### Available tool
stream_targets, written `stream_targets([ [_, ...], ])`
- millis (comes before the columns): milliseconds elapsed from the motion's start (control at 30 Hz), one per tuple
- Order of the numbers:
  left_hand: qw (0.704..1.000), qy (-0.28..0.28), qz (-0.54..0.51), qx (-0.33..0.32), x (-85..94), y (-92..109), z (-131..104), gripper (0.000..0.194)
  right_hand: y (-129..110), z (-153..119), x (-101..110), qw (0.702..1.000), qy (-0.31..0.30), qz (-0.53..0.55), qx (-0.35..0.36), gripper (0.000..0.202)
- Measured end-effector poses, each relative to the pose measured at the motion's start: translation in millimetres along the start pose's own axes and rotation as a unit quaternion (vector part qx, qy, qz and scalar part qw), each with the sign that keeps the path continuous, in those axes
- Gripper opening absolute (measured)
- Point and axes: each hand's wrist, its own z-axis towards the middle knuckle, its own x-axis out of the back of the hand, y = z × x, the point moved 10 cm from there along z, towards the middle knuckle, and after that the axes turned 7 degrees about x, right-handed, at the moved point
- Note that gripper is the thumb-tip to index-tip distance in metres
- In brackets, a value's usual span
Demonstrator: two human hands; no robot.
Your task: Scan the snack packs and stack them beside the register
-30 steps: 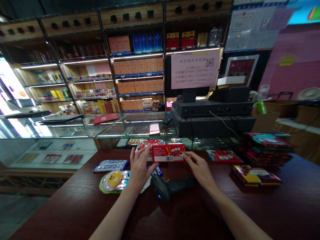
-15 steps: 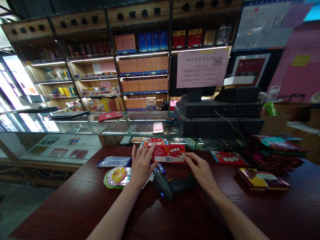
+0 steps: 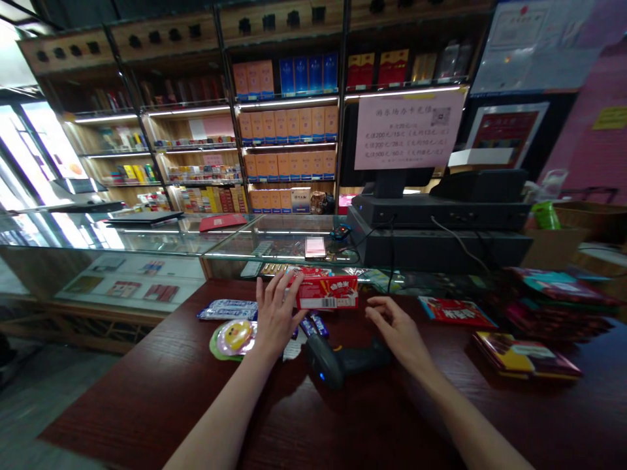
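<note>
A red box (image 3: pixel 327 292) with white lettering and a barcode stands at the far side of the dark wooden table. My left hand (image 3: pixel 277 314) is on its left end, fingers over the red packaging and thumb by the lower edge. Just right of the box, my right hand (image 3: pixel 393 324) is apart from it, its fingers curled toward the thumb with nothing visible between them. Between my hands a dark barcode scanner (image 3: pixel 326 365) lies on the table, with small blue packets (image 3: pixel 318 324) behind it.
Blue-and-white packets (image 3: pixel 228 309) and a yellow duck item (image 3: pixel 237 335) lie to the left. On the right are a red flat pack (image 3: pixel 458 311), yellow-and-maroon packs (image 3: pixel 526 356) and a stack of packages (image 3: pixel 558 287). Beyond stand a glass counter (image 3: pixel 274 230) and a monitor base (image 3: pixel 389 184).
My right hand has let go of the right end of the red box and moved slightly away. My left hand stays at the left end. The view has shifted slightly.
</note>
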Motion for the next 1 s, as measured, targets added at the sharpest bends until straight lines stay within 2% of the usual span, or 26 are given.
stream_targets([
  [100,1.000,0.008,0.001,0.008,0.4,-7.6,0.6,0.073,-4.5,-1.6,-9.2,0.998,-0.057,0.000,0.015,0.034],
  [233,1.000,0.013,0.006,0.020,0.9,-17.0,0.9,0.072,-21.0,-12.5,-29.1,0.980,-0.183,-0.036,0.065,0.036],
  [367,0.999,0.014,0.017,0.036,0.1,-26.6,0.4,0.070,-25.7,-31.5,-48.5,0.944,-0.306,-0.081,0.097,0.068],
  [467,0.998,0.018,0.025,0.049,-0.4,-32.9,0.3,0.069,-21.4,-42.1,-59.1,0.919,-0.361,-0.120,0.103,0.090],
  [567,0.998,0.018,0.028,0.054,-1.6,-37.2,0.4,0.071,-19.3,-45.4,-65.1,0.906,-0.378,-0.155,0.111,0.090],
  [1000,0.995,0.021,0.040,0.085,2.4,-53.0,1.1,0.079,-38.6,-48.6,-69.5,0.892,-0.370,-0.181,0.189,0.053],
])
